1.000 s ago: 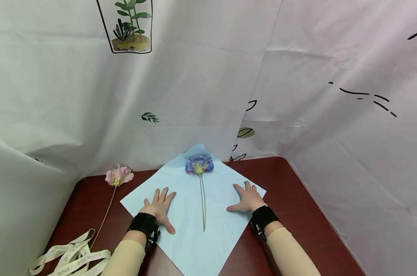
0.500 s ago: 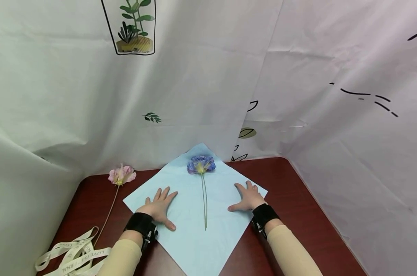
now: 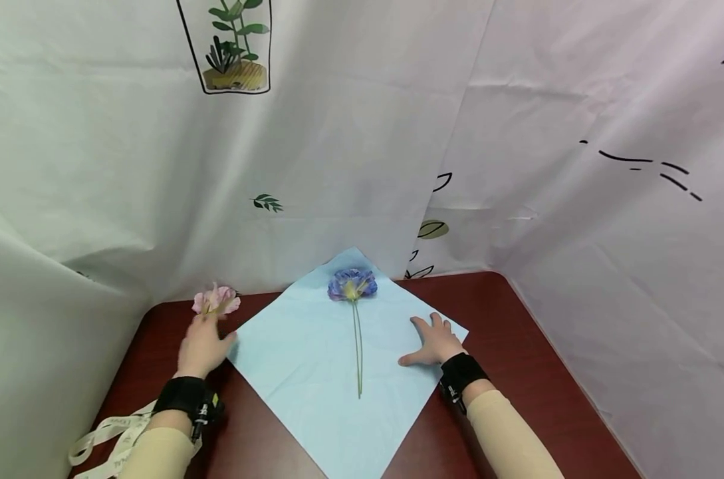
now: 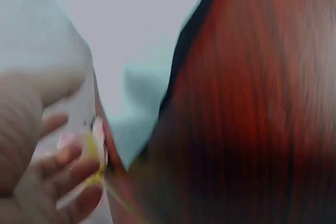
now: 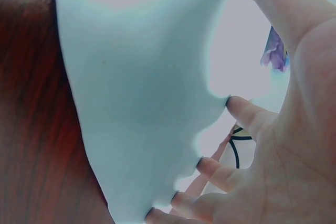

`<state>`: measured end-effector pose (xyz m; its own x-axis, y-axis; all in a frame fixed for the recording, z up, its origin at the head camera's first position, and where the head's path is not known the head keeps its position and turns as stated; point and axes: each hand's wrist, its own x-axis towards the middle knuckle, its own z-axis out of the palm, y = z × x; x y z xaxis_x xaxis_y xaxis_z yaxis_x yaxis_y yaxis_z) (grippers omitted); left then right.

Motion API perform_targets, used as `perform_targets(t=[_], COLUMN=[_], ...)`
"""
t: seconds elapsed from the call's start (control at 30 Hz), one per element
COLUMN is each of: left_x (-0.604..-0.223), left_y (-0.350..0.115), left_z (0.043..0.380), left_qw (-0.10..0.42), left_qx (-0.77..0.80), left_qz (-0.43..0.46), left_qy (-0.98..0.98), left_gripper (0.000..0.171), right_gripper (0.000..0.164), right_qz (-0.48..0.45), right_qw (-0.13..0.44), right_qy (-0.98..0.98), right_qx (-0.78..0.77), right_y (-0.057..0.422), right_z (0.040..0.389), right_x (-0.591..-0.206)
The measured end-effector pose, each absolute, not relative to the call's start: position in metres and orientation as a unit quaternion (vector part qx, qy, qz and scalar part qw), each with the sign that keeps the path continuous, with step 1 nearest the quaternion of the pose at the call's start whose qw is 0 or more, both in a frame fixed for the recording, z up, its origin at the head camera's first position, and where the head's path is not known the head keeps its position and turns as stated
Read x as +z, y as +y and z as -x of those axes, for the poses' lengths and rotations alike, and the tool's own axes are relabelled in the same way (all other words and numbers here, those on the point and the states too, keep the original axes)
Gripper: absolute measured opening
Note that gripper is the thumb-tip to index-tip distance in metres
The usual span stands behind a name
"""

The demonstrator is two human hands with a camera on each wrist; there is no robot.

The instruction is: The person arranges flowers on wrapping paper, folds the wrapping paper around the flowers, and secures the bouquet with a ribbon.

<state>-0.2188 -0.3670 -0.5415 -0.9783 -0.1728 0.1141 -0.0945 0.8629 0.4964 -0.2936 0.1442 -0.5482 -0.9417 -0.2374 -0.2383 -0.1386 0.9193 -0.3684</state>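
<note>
My left hand [image 3: 201, 346] is above the table's left side, its fingertips right at the base of the pink flower [image 3: 215, 299]. In the left wrist view its fingers are loosely spread and blurred, overlapping the pink petals [image 4: 98, 134]. My right hand [image 3: 435, 342] rests with spread fingers on the right corner of the light blue sheet [image 3: 302, 359]. Fingertips [image 5: 239, 106] touch the sheet in the right wrist view. On the sheet lies a blue-purple flower [image 3: 352, 285] with two thin stems pointing toward me. The pink flower's stem is hidden behind my left hand and arm.
White printed ribbon [image 3: 113, 432] lies in loose loops at the front left, partly under my left forearm. The dark red table [image 3: 248, 432] ends at a white fabric backdrop [image 3: 350, 146] behind and along both sides.
My left hand has lifted off the sheet and moved left to the pink flower, covering part of the ribbon. The right hand has stayed on the sheet.
</note>
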Motion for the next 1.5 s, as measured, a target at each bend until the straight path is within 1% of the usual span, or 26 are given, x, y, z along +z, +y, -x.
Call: perform_targets(t=[0.03, 0.1, 0.2, 0.3, 0.43, 0.57, 0.67, 0.73, 0.93, 1.2, 1.33, 1.5], left_x=[-0.54, -0.538, -0.536, -0.537, -0.542, -0.546, -0.547, -0.548, -0.545, -0.546, -0.546, -0.548], left_y=[-0.373, -0.384, -0.395, -0.402, -0.408, -0.415, -0.417, -0.418, -0.416, -0.416, -0.417, -0.417], left_z=[0.218, 0.215, 0.21, 0.203, 0.198, 0.196, 0.195, 0.194, 0.194, 0.194, 0.193, 0.193], left_qw=[0.083, 0.078, 0.043, -0.002, -0.034, -0.042, -0.051, -0.055, -0.063, -0.058, -0.046, -0.009], left_qx=[-0.249, -0.249, -0.249, -0.247, -0.248, -0.263, -0.272, -0.276, -0.281, -0.284, -0.281, -0.278], left_qz=[-0.099, -0.148, -0.188, -0.198, -0.201, -0.205, -0.213, -0.218, -0.228, -0.231, -0.223, -0.21], left_qy=[-0.96, -0.954, -0.949, -0.949, -0.947, -0.942, -0.937, -0.934, -0.93, -0.929, -0.932, -0.937], left_gripper=[0.057, 0.056, 0.056, 0.054, 0.046, 0.037, 0.037, 0.037, 0.037, 0.037, 0.034, 0.031], right_gripper=[0.114, 0.113, 0.112, 0.112, 0.112, 0.115, 0.117, 0.116, 0.112, 0.108, 0.109, 0.11], right_qz=[0.098, 0.098, 0.097, 0.095, 0.099, 0.107, 0.11, 0.109, 0.102, 0.107, 0.106, 0.106], right_qw=[0.139, 0.138, 0.137, 0.14, 0.138, 0.124, 0.117, 0.121, 0.138, 0.13, 0.135, 0.134], right_qy=[0.97, 0.97, 0.971, 0.97, 0.968, 0.969, 0.969, 0.968, 0.967, 0.967, 0.968, 0.97], right_qx=[-0.175, -0.175, -0.172, -0.176, -0.184, -0.187, -0.187, -0.189, -0.191, -0.189, -0.185, -0.175], right_y=[0.144, 0.145, 0.146, 0.146, 0.146, 0.149, 0.151, 0.15, 0.146, 0.144, 0.143, 0.143], right_z=[0.293, 0.291, 0.291, 0.29, 0.292, 0.296, 0.297, 0.295, 0.288, 0.283, 0.285, 0.286], right_x=[-0.547, -0.545, -0.544, -0.544, -0.547, -0.559, -0.563, -0.558, -0.544, -0.539, -0.539, -0.539])
